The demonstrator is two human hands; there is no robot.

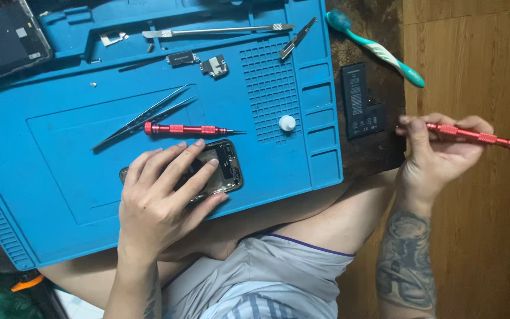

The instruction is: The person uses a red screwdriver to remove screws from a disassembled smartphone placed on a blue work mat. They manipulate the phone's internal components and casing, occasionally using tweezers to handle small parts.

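Left hand [160, 198] lies flat, fingers spread, pinning the opened phone [222, 171] to the blue repair mat [60, 195]; right hand [438, 153], held out past the bench [379, 147] edge, has its fingers closed on a red screwdriver [479, 136]. Risk: loose screws and brackets [213, 66] may scatter if the mat is jogged, and the bare battery [361, 100] lies near the bench edge

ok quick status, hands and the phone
Left hand flat on opened dark phone on blue silicone mat. Right hand grips red metal screwdriver, off mat. Nothing blocking phone.
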